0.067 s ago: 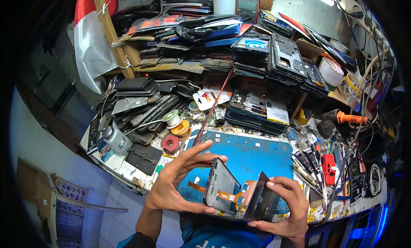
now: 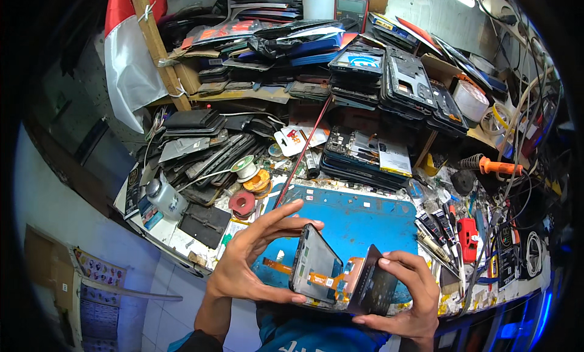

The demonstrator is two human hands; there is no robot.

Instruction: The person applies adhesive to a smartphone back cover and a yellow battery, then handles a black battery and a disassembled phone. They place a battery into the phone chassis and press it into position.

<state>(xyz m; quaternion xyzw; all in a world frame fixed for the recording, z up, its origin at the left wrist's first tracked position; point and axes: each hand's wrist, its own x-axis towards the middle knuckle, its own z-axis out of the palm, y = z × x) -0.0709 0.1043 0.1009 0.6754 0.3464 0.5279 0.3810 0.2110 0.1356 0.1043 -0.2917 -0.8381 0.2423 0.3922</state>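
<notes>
My left hand (image 2: pixel 252 264) grips a phone frame (image 2: pixel 315 262) by its edges, thumb below and fingers above. It stands tilted over the front of the blue work mat (image 2: pixel 353 215). Closed on a dark, glossy phone screen (image 2: pixel 374 285), my right hand (image 2: pixel 409 291) has its thumb at the bottom edge and fingers on the upper one. An orange flex cable (image 2: pixel 322 279) spans the gap between the two parts. Another orange ribbon (image 2: pixel 278 265) sticks out to the left of the frame. Whether the cable is plugged in at either end, I cannot tell.
Solder and wire spools (image 2: pixel 242 203) and a silver bottle (image 2: pixel 165 197) stand left of the mat. Stacked phone parts (image 2: pixel 368 154) rise behind it. Tools, a red device (image 2: pixel 467 239) and a soldering iron with an orange handle (image 2: pixel 499 167) crowd the right.
</notes>
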